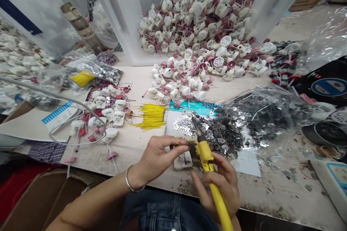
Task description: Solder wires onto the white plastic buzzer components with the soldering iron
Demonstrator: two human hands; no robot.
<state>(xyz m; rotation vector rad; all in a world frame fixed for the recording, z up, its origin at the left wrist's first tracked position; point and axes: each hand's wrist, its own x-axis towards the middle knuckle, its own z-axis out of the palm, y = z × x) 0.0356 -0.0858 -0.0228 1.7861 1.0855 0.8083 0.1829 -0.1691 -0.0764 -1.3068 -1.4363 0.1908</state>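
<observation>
My left hand [157,157] has its thumb and forefinger pinched together on a thin yellow wire [177,144], of which only a short bit shows. Just under those fingertips lies a small white plastic part [183,161] on the table, partly covered by the hand. My right hand [221,182] grips a yellow soldering iron [205,153] with a dark collar. Its metal tip points away from me, over small flat silver metal pieces [187,122]. A bundle of yellow wires [152,116] lies left of these pieces. Darker metal pieces [225,130] are heaped beyond the iron.
White and pink plastic assemblies [195,14] fill a translucent bin [121,18] and spill onto the table. More assemblies with wires [108,106] lie at left, crossed by a grey cable [58,95]. A clear plastic bag [271,112] holds dark pieces at right.
</observation>
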